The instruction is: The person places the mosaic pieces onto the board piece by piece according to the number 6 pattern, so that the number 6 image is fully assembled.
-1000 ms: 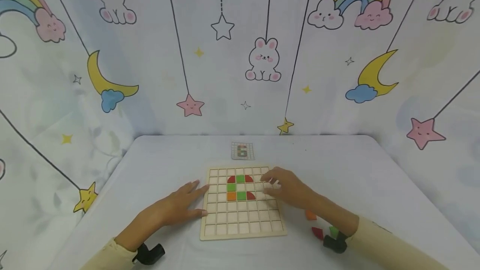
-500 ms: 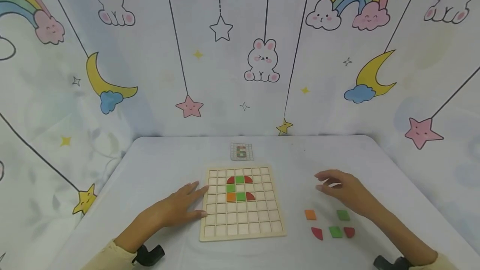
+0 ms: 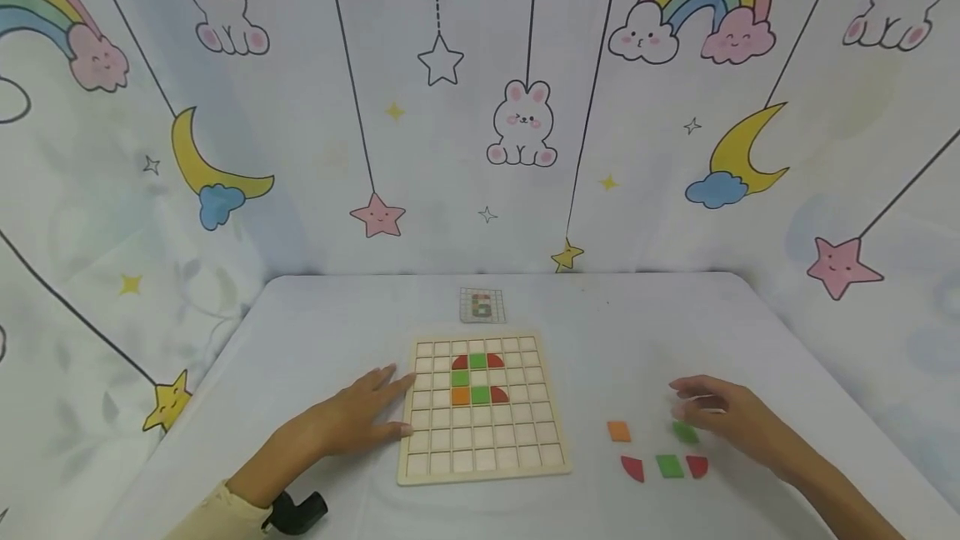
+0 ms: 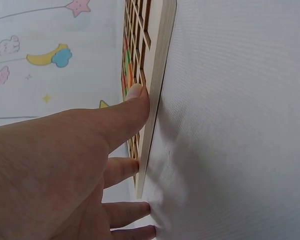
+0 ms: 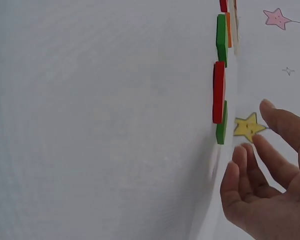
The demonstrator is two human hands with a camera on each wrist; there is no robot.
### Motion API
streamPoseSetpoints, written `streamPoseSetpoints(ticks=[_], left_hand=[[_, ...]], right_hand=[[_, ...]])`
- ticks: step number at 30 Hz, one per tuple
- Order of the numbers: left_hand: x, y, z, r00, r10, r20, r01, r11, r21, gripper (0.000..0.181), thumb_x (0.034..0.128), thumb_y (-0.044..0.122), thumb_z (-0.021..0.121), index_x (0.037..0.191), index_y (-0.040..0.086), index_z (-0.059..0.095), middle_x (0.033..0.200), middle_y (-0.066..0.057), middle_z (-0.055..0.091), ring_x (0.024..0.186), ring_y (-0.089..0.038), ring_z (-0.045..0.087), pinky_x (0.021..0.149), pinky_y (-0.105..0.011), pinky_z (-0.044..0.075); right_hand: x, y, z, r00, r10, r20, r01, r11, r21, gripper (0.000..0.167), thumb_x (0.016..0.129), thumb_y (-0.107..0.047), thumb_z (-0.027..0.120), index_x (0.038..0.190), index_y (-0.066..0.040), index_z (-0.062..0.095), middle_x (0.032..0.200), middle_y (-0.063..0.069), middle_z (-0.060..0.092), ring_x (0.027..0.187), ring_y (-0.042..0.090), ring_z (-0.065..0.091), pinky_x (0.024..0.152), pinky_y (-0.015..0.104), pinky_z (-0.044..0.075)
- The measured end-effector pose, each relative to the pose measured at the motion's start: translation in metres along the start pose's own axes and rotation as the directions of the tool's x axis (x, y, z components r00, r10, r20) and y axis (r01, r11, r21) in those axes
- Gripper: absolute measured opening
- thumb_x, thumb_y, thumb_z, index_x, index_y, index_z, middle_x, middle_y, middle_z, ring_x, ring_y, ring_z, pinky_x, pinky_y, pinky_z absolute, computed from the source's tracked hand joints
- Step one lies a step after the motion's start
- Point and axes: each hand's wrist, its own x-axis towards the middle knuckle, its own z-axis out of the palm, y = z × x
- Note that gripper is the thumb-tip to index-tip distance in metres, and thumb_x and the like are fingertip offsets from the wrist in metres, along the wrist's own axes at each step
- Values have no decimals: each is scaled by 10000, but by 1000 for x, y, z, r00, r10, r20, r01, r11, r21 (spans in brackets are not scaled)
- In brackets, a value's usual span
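Note:
A wooden grid board lies mid-table, with green, red and orange pieces set in its upper cells. My left hand rests at its left edge, fingers spread; in the left wrist view the thumb touches the rim. My right hand hovers over the loose pieces at the right, fingers loosely bent and nothing between them. Nearest to it is a green square tile, partly covered by the fingers. Close by lie an orange square tile, another green square tile and two red quarter-round tiles.
A small pattern card showing a figure like a 6 lies behind the board. The white table ends at a printed cloth backdrop. A black wrist device is strapped to the left forearm.
My right hand has left the board's right side and moved right, then down over the loose tiles. The left hand stays at the board's edge. The pieces on the board look the same.

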Motion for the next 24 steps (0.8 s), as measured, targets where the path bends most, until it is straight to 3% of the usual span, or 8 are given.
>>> streamPoseSetpoints(ticks=[5,8,12,15,24], left_hand=[[0,-1,1,1000,-6,10,6,1000,2,826,978,562,698,1653,206,381,1707,-235,286,1569,-480,269,1213,-685,314],[1,0,0,1000,-9,14,9,1000,-1,835,975,570,697,1655,209,375,1709,-233,280,1571,-481,264,1211,-690,312],[0,1,-1,1000,-14,18,14,1000,-9,837,974,576,695,1656,211,374,1713,-232,272,1573,-484,254,1213,-694,303],[-1,0,-1,1000,-17,15,18,1000,-12,830,977,572,694,1655,212,377,1714,-230,271,1576,-482,250,1216,-694,298],[-2,2,-1,1000,-18,17,18,1000,6,814,989,563,683,1656,215,374,1715,-226,271,1578,-472,253,1224,-681,297]], right_hand=[[-3,8,1,1000,10,30,-10,1000,-13,546,980,-350,764,1420,-58,628,1374,111,689,1161,211,651,829,222,561],[-4,10,0,998,-15,57,15,1000,-16,549,967,-303,779,1411,-19,624,1360,137,693,1202,285,649,832,189,548],[-5,8,0,996,-26,91,28,999,-28,564,945,-263,800,1400,15,617,1372,174,680,1268,389,624,972,374,596],[-4,8,1,995,-29,98,35,998,-58,545,930,-252,814,1370,13,633,1365,169,682,1282,406,616,1029,531,557],[-2,9,4,997,-28,79,38,992,-124,378,921,-245,825,1233,-67,707,1293,98,695,1217,334,640,1006,494,580]])
